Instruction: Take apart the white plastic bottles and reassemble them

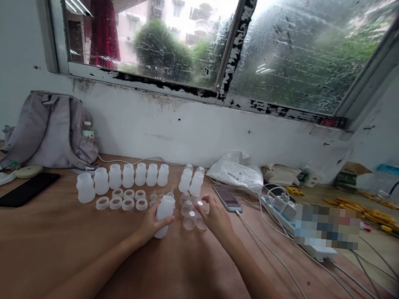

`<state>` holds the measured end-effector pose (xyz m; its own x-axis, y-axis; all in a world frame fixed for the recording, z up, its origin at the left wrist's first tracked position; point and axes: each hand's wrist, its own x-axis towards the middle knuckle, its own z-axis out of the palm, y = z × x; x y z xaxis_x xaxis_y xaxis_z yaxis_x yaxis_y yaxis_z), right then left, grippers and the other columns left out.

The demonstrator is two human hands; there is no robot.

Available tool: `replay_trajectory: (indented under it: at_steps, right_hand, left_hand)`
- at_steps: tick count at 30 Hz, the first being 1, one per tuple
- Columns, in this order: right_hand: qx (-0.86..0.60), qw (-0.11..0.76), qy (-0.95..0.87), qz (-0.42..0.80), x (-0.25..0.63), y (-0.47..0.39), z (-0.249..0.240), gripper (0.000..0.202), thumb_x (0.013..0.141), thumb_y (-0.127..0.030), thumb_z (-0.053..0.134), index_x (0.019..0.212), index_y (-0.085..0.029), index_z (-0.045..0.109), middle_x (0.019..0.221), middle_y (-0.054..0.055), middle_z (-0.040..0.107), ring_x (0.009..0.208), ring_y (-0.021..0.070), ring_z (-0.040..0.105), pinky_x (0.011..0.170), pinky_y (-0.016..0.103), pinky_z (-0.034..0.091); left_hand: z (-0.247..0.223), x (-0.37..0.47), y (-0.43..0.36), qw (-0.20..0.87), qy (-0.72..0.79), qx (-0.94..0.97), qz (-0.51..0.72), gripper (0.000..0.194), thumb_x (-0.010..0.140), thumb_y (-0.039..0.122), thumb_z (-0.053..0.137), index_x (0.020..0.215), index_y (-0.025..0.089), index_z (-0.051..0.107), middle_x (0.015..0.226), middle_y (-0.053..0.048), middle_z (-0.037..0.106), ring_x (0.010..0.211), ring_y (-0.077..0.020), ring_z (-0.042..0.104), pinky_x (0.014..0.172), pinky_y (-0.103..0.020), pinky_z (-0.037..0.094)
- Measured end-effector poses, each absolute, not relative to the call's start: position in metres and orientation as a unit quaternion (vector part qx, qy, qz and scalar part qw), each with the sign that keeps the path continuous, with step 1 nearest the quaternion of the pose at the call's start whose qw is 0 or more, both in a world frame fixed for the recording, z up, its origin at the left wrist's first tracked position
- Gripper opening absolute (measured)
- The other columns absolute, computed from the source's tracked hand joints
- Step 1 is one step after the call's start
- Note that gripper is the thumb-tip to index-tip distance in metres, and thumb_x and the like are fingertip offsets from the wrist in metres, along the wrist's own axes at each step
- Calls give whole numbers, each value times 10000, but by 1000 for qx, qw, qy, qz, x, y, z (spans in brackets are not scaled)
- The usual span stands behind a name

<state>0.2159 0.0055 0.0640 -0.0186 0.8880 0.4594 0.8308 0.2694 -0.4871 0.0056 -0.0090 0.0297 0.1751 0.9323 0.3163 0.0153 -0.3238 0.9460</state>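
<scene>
My left hand (150, 225) is wrapped round a frosted white baby bottle (164, 217), which stands upright with a ring and a clear nipple at its top. My right hand (218, 219) reaches over a cluster of clear domed caps (189, 221), thumb and index finger apart around the top of one cap. Whether the fingers touch that cap I cannot tell. Left of the held bottle lie several white collar rings (128, 204) in two rows and a few clear nipples (153, 197). Behind them is a row of open frosted bottles (115, 177). Two capped bottles (196, 183) stand farther right.
A grey backpack (50, 129) leans on the wall, with a black phone (27, 189) in front. To the right are a charging phone (228, 197), a plastic bag (236, 170), a power strip (317, 250) and loose white cables (273, 259). Yellow tools (367, 212) lie beyond.
</scene>
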Motion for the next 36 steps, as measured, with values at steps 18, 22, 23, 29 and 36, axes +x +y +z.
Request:
replay_trajectory:
  at_steps: [18,22,23,29,36]
  right_hand:
    - [-386,519,-587,487,109,7,69,178,669,-323,593,590,-177,528,585,24,635,577,161,591,527,253,451]
    - [-359,493,-572,548,112,1,74,189,668,-336,603,605,-183,512,619,20,637,633,172,603,517,241,447]
    - [-355,483,-573,558,112,-1,77,188,673,-337,603,612,-184,512,630,18,638,647,172,606,519,237,445]
    - [-253,443,-598,618,119,-11,90,190,727,-358,576,659,-185,537,767,22,651,849,167,590,714,259,451]
    - [-327,452,-612,561,128,5,79,292,660,-371,645,875,-181,587,827,34,644,783,177,588,643,263,450]
  left_hand:
    - [33,5,-23,754,296,454,370,96,539,151,518,631,129,533,529,-6,535,454,-110,480,451,-225,352]
    - [25,2,-16,805,254,433,315,170,506,221,482,636,125,533,522,-4,501,436,-117,489,447,-244,385]
    - [24,0,-14,822,227,423,305,215,498,227,478,677,125,539,525,5,486,434,-117,489,440,-244,389]
    - [26,-1,-16,901,74,357,234,315,464,220,500,768,140,512,531,43,409,439,-95,443,421,-230,398]
    - [44,10,-18,526,414,585,458,237,541,199,553,775,163,527,674,-14,526,588,-156,498,552,-277,367]
